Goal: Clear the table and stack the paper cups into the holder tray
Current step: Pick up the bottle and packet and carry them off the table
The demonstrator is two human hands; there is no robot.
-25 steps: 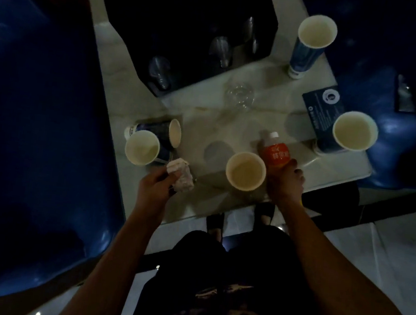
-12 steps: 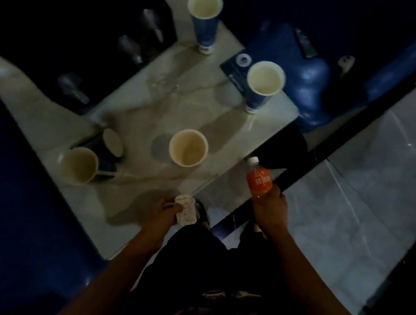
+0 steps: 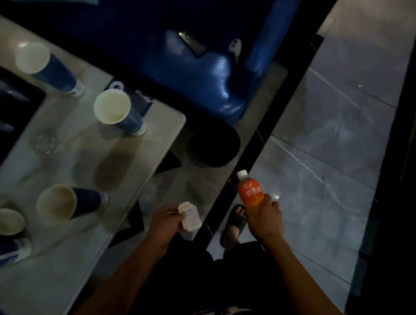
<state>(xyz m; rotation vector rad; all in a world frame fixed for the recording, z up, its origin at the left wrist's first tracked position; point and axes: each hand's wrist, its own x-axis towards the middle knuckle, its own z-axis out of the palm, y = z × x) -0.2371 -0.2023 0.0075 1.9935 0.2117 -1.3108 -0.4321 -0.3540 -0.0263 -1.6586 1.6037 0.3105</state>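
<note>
My left hand grips a crumpled white paper wad just off the table's right edge. My right hand holds an orange drink bottle with a white cap over the floor. Several blue paper cups stand on the pale marble table: one far cup, one near the corner, one in the middle, and two at the near left. The black holder tray lies at the left with clear glasses in it.
A round dark bin sits on the floor beyond the table corner. A blue sofa stands behind it. A clear glass rests on the table beside the tray. Grey tiled floor spreads to the right; my sandalled foot is below.
Both hands have come off the table and swung right over the floor, carrying the paper wad and the bottle. The view has turned right toward the bin.
</note>
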